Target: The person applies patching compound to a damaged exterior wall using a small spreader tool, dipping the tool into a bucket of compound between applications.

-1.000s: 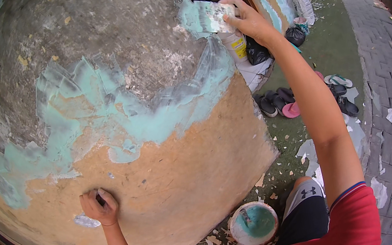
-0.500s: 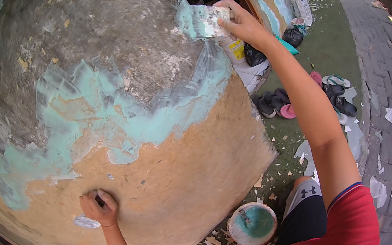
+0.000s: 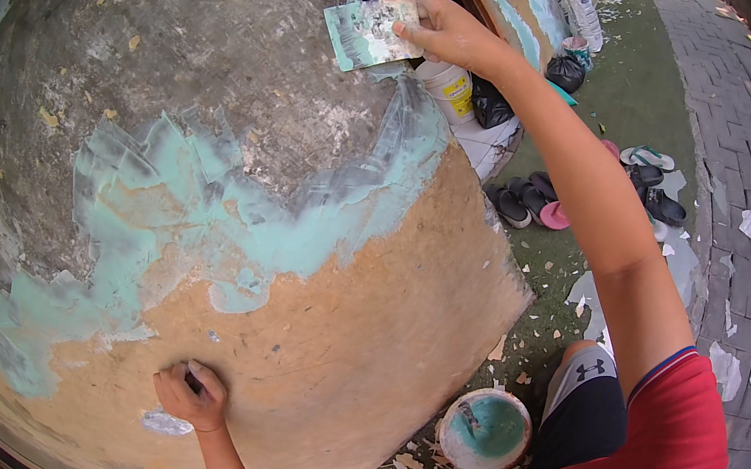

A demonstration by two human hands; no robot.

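Observation:
My right hand (image 3: 438, 29) is raised at the wall's far right edge, thumb on top, closed on a flat rectangular putty spreader (image 3: 357, 35) smeared with teal and white filler. Its blade lies at or close over the bare grey part of the wall (image 3: 208, 66); contact I cannot tell. Below it a ragged band of wet teal filler (image 3: 299, 236) runs across between grey surface and tan paint (image 3: 359, 323). Low on the tan area, my left hand (image 3: 192, 395) rests with curled fingers against the wall; a dark gap shows between them, its contents unclear.
By my knees stands a white bucket (image 3: 449, 450) of teal filler with a tool in it. Paint flakes (image 3: 408, 465) litter the ground. Farther right are sandals (image 3: 529, 198), a white pail (image 3: 451, 89), black bags (image 3: 564, 74) and a paved path (image 3: 737, 145).
My right hand and the spreader have moved slightly left and up, and the blade's teal-coated face shows more squarely. My left hand has stayed in place.

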